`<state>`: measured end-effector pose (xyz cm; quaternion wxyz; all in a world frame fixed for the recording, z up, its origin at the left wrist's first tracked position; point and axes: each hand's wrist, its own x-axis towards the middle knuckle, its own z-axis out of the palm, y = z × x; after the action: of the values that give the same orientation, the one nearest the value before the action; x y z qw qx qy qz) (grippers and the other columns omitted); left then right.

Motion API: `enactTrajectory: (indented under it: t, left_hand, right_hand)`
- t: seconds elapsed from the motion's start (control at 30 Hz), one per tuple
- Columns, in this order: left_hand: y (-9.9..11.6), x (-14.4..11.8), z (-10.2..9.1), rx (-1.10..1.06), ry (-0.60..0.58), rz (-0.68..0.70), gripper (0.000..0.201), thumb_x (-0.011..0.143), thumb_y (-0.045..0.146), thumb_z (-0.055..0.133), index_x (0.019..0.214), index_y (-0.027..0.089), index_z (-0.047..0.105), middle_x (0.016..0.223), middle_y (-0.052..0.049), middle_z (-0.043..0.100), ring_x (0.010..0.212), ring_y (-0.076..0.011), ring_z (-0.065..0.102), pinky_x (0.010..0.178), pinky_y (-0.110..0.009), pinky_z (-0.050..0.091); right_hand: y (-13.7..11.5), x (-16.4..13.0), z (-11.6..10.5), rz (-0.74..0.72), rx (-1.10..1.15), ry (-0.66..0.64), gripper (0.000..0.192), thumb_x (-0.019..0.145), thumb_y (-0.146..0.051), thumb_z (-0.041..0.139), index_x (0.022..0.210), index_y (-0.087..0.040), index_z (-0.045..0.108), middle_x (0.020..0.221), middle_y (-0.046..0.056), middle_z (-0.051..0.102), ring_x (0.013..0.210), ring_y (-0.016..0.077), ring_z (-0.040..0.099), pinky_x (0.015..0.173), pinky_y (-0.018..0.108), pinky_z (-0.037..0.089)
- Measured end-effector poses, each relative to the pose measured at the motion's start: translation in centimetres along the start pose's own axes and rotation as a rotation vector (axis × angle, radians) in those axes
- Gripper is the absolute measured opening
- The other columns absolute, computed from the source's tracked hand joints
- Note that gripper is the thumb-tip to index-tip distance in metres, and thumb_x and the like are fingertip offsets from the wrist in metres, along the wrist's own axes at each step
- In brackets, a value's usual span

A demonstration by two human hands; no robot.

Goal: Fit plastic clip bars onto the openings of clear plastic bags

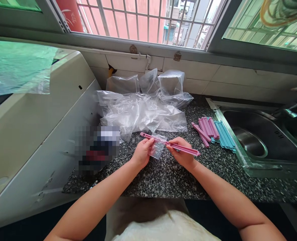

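A speckled counter [163, 177] fills the middle; a steel sink [261, 140] lies at three o'clock; a heap of clear bags [140, 110] sits at twelve; spare pink and blue clips [214, 132] lie between heap and sink; the left hand [142, 152] pinches a small bag [158, 147]; the right hand [182, 155], at its three o'clock, grips a pink clip [171, 144] lying across the bag's top.

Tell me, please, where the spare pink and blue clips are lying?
In the head view, the spare clips lie on the speckled counter, right of both hands, beside the sink.
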<state>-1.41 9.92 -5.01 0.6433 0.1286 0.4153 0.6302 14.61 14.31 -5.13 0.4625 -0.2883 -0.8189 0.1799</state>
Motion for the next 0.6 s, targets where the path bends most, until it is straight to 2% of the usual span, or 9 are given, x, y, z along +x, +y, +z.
enactTrajectory:
  t: [0.23, 0.47, 0.6]
  left_hand:
    - [0.1, 0.1, -0.1, 0.011, 0.014, 0.018, 0.041, 0.045, 0.032, 0.080, 0.054, 0.014, 0.045, 0.042, 0.008, 0.039, 0.037, -0.0018, 0.031, 0.037, -0.016, 0.018]
    - [0.3, 0.0, 0.0, 0.014, 0.013, 0.084, 0.037, 0.046, 0.031, 0.078, 0.052, 0.014, 0.046, 0.042, 0.008, 0.040, 0.038, -0.0026, 0.032, 0.038, -0.017, 0.018]
    - [0.3, 0.0, 0.0, 0.048, -0.001, 0.118, 0.038, 0.048, 0.034, 0.077, 0.048, 0.014, 0.046, 0.042, 0.007, 0.039, 0.038, -0.0024, 0.031, 0.038, -0.018, 0.018]
  right_hand:
    - [0.1, 0.1, -0.3, 0.037, 0.010, -0.045, 0.005, 0.080, -0.024, 0.062, 0.080, -0.019, 0.061, 0.071, 0.002, 0.066, 0.065, 0.0142, 0.062, 0.061, 0.027, 0.050]
    - [0.2, 0.5, -1.1, -0.106, -0.036, -0.092, 0.007, 0.081, -0.022, 0.061, 0.087, -0.019, 0.061, 0.078, 0.005, 0.068, 0.072, 0.0166, 0.064, 0.064, 0.030, 0.053]
    - [0.1, 0.6, -1.6, -0.170, -0.053, -0.052, 0.010, 0.080, -0.018, 0.062, 0.090, -0.019, 0.062, 0.081, 0.005, 0.069, 0.073, 0.0166, 0.065, 0.066, 0.031, 0.054]
